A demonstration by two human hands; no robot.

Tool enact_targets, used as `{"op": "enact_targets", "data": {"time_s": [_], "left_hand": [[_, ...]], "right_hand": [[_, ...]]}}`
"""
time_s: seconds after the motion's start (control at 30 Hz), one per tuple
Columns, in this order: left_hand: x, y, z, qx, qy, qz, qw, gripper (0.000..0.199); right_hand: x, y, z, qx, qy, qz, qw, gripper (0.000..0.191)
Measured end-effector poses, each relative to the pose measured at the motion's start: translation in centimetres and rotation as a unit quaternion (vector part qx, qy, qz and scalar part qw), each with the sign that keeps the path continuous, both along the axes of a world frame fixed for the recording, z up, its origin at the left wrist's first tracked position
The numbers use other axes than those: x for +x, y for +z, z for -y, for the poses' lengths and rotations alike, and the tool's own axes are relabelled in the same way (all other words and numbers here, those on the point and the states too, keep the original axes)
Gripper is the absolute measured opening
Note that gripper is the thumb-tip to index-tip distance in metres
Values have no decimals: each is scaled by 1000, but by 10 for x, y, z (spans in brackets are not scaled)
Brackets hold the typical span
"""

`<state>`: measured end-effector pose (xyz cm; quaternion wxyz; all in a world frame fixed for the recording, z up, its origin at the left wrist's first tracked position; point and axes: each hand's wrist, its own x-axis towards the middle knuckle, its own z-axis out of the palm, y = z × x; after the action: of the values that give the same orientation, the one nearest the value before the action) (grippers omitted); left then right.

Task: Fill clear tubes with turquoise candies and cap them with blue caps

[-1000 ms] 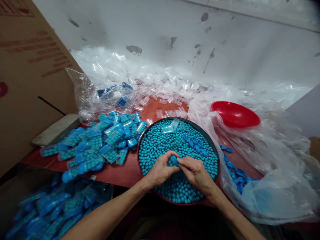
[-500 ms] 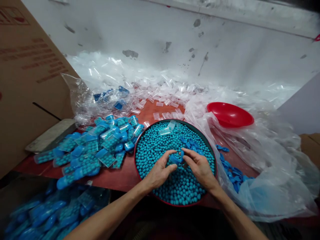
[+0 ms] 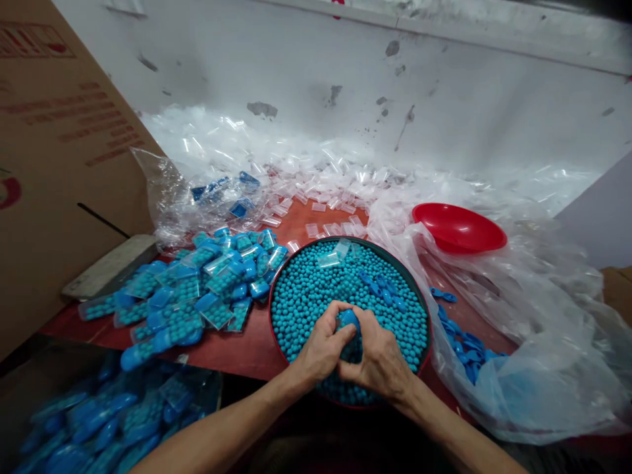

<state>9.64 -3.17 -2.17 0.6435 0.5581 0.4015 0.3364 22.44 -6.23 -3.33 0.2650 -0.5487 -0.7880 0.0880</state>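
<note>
My left hand (image 3: 320, 342) and my right hand (image 3: 378, 352) meet above a round, red-rimmed tub (image 3: 270, 306). Their fingers are closed around a blue plastic cap (image 3: 348, 319); whatever sits beneath it is hidden by the hands. Turquoise balls (image 3: 306, 289) fill the tub. On top of the balls, near the far rim, rests a clear plastic case (image 3: 330, 259). Several small blue plastic pieces (image 3: 382, 288) lie on the balls beyond my right hand.
Left of the tub, ball-filled clear cases with blue caps (image 3: 212, 276) are heaped on the red table (image 3: 232, 352); more fill a box (image 3: 99, 421) below. Clear cases (image 3: 316, 178) spread behind. At right lie a red bowl (image 3: 459, 227), plastic bag (image 3: 538, 388) and blue pieces (image 3: 467, 345). A carton (image 3: 59, 145) stands left.
My hands have come together and closed on the blue cap, slightly nearer to me. Half a second ago they were apart, with blue pieces at the fingertips. The view has shifted a little.
</note>
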Motion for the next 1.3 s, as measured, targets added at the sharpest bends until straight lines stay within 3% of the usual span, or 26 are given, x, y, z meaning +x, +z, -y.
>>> {"op": "enact_targets", "data": {"time_s": [0.1,0.23,0.4,0.5,0.6,0.7,0.8,0.87,0.93,1.0,1.07,1.1,1.2,1.3], "left_hand": [[1,-2,4,-10,14,-16,1000,20],[-4,-3,4,-22,-23,5,999,17],[-14,-7,-2,-18,-12,11,1000,22],[-31,2,-8,-4,1,-17,1000,26],[-66,17,-22,84,84,-139,983,33],[-111,30,-49,203,201,-290,914,37],[-143,34,-76,268,290,-446,803,40],[-146,34,-83,317,330,-516,724,44],[-130,31,-81,365,333,-530,689,43],[-100,24,-72,386,276,-504,722,35],[-62,12,-65,372,137,-471,788,32],[-44,5,-63,347,84,-477,803,33],[-4,-15,-66,312,2,-484,818,35],[9,-27,-73,306,-45,-486,818,27]], "right_hand": [[-3,-8,4,26,3,10,1000,58],[-9,-16,11,55,-37,14,998,63],[-14,-7,10,-79,17,-28,996,75],[-9,-2,3,-118,20,-92,989,81],[8,-3,-11,-112,-18,-123,986,61],[29,-7,-30,-83,-32,-95,991,33],[39,-8,-49,-65,-56,-34,996,27],[38,-7,-59,-67,-73,20,995,28],[32,-6,-65,-85,-84,72,990,30],[26,-6,-68,-109,-87,113,984,31],[21,-7,-69,-122,-83,135,980,32],[20,-7,-68,-122,-80,137,980,32],[17,-10,-62,-117,-70,121,983,32],[20,-12,-56,-124,-52,101,986,28]]}}
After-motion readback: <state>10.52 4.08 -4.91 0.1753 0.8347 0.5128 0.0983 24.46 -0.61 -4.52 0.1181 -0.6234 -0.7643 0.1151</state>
